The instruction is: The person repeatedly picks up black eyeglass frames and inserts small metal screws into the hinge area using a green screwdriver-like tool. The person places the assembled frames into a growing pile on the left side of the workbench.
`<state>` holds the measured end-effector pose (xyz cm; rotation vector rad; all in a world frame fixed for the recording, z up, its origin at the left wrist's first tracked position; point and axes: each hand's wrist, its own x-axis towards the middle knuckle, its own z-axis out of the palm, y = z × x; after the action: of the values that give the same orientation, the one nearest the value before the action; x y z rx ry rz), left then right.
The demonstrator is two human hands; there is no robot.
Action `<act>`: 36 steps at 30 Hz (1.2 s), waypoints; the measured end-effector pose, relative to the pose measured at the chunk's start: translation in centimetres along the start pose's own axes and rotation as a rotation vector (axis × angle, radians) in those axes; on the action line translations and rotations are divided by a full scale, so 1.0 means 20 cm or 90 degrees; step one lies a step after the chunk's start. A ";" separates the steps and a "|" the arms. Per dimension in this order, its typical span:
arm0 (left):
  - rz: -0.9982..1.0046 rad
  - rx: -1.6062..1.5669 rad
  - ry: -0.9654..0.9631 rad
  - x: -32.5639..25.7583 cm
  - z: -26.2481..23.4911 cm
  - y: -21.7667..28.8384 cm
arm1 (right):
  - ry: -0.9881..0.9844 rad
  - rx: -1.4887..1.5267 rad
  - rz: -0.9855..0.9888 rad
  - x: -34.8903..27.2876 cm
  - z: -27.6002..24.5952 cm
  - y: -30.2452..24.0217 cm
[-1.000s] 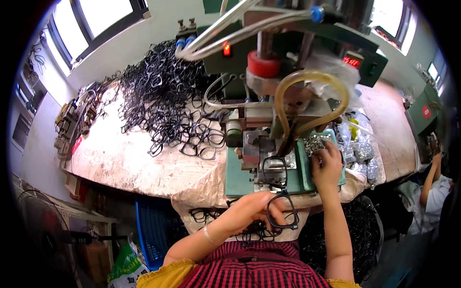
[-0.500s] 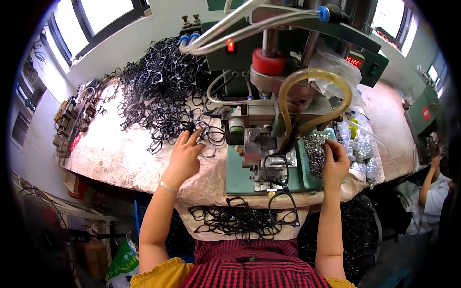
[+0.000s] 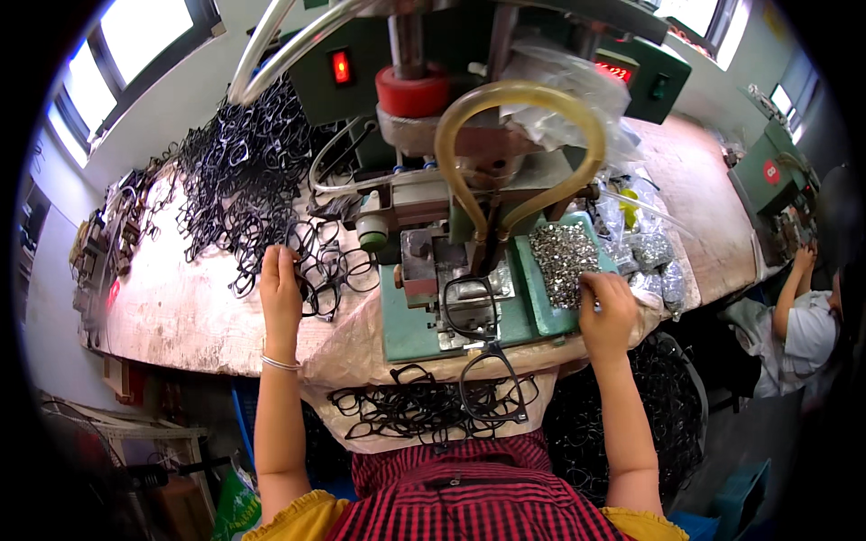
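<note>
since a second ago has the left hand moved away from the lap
Yes. The left hand went from the frames in the lap up and leftward to the pile of black eyeglass frames, left of the green machine base.

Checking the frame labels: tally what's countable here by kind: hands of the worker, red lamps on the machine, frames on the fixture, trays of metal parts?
Worker's hands: 2, left hand on the black frames, right hand at the tray of small metal parts
Lit red lamps: 1
Black frame on the fixture: 1
Trays of metal parts: 1
Total: 5
Loose frame piles are too tangled to count.
</note>
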<state>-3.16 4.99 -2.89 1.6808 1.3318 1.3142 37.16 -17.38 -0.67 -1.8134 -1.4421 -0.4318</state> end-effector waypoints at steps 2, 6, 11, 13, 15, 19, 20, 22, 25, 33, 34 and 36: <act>-0.065 -0.143 0.042 -0.08 0.08 0.05 | -0.015 -0.004 0.018 0.02 0.03 -0.02; -0.163 -0.182 0.006 -0.34 0.14 0.14 | 0.006 0.169 0.101 0.02 0.05 -0.18; -0.134 -0.453 -0.006 -0.28 0.20 0.15 | 0.101 0.409 0.037 0.22 0.04 -0.50; -0.041 -0.595 -0.089 -0.28 0.24 0.52 | 0.130 0.489 0.065 0.23 0.11 -0.56; 0.121 -0.579 -0.146 -0.31 0.24 0.87 | 0.115 0.664 0.195 0.20 0.18 -0.60; 0.331 -0.332 -0.073 -0.25 0.30 1.15 | 0.081 0.940 0.353 0.19 0.17 -0.70; 0.347 -0.320 -0.070 -0.24 0.29 1.16 | 0.081 0.997 0.397 0.19 0.15 -0.73; 0.331 -0.335 -0.058 -0.24 0.29 1.15 | 0.066 1.005 0.420 0.18 0.16 -0.74; 0.313 -0.358 -0.062 -0.24 0.28 1.16 | 0.034 0.993 0.445 0.18 0.15 -0.77; 0.304 -0.389 -0.128 -0.28 0.25 1.14 | -0.035 0.659 0.252 0.23 0.09 -0.64; 0.295 -0.403 -0.128 -0.31 0.25 1.14 | -0.054 0.669 0.265 0.22 0.10 -0.63; 0.332 -0.400 -0.157 -0.38 0.23 1.09 | -0.060 0.702 0.284 0.21 0.10 -0.63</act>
<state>8.48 -8.29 12.64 1.6926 0.2764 1.5314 26.23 -12.22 5.33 -1.1512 -0.9444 0.5912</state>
